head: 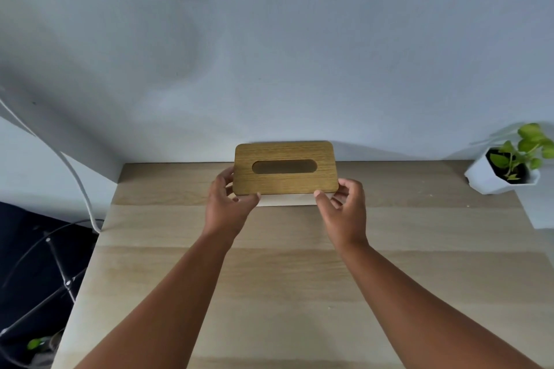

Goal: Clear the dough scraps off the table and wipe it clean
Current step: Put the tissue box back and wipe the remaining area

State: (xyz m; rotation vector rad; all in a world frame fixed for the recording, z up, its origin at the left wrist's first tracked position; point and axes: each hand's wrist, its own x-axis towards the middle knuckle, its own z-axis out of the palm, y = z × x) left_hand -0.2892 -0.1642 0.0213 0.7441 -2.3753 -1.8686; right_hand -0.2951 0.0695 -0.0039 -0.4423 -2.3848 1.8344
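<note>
A tissue box with a brown wooden lid (284,180) and an oval slot stands at the far middle of the light wooden table (269,278), against the wall. No tissue shows in the slot. My left hand (229,204) pinches the lid's near left corner, thumb on the front edge and fingers round the side. My right hand (344,204) pinches the near right corner the same way. A few tiny pale crumbs (431,195) lie on the table near the far right.
A white faceted pot with a green plant (506,171) sits at the table's far right corner. A white cable (75,177) hangs down past the left edge, above dark cables and a stand on the floor. The wall rises straight behind the table.
</note>
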